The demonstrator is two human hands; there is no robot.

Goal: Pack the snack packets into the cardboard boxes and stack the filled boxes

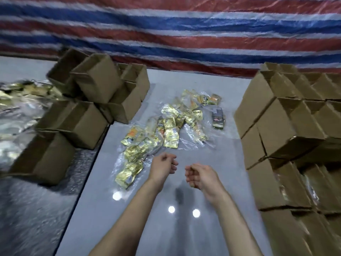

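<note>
Table: glossy grey table [221, 154], three round light reflections near its near edge.
Packets: gold foil snack packets [169, 126] in clear plastic wrap lay scattered loose over the middle of the table, the spread running from near the far edge down toward the hands.
Odd packet: one small dark rectangular packet [218, 118] lay at the right fringe of the spread, apart from the gold ones.
Left boxes: tumbled heap of brown cardboard boxes [96, 78] sat at the table's far-left corner and along its left edge, tilted at mixed angles, several with open tops; some rested on the darker speckled surface [36, 209] beside the table.
Right boxes: stacked brown cardboard boxes [287, 126] stood in tiers along the right edge, flaps up; contents blurred, could not tell.
Left hand: left hand [164, 165] hovered at the near end of the spread, fingers loosely curled, holding nothing.
Right hand: right hand [200, 175] hovered just beside it over bare table, fingers loosely curled, empty; a small gap between the hands.
Backdrop: red, white and blue striped tarpaulin [184, 34] behind the far edge.
Far left: crumpled silver foil heap [16, 111], blurred.
</note>
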